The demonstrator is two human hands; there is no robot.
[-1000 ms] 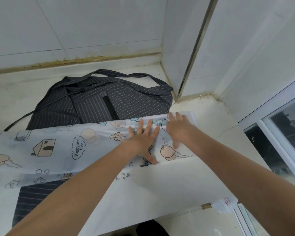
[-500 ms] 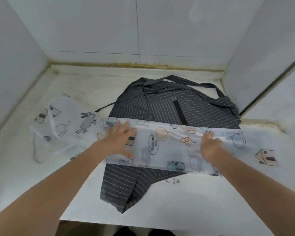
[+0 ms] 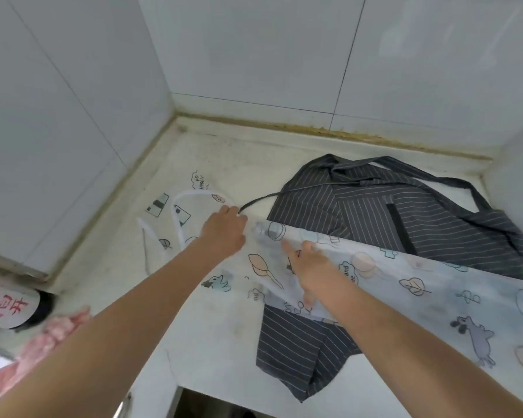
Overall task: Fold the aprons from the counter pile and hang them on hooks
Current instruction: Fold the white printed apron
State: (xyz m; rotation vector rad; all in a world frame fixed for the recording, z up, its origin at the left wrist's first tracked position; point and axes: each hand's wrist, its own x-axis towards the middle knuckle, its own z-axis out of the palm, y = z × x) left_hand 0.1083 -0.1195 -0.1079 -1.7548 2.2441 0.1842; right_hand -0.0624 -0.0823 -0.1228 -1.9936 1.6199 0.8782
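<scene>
Your left hand [image 3: 224,230] is gripping the printed apron's [image 3: 405,276] strap [image 3: 194,194]; your right hand [image 3: 311,263] is pressing flat, fingers straight.

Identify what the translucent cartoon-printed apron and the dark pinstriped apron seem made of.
The translucent cartoon-printed apron: probably thin plastic film, matte; the stripes underneath show through it. The dark pinstriped apron: woven cloth, likely cotton or a blend, matte, with soft creases and sewn straps.

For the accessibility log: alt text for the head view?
Two hands work a white printed apron lying over a dark striped apron on a counter: the left hand reaches its neck loop, the right hand presses it flat.
</scene>
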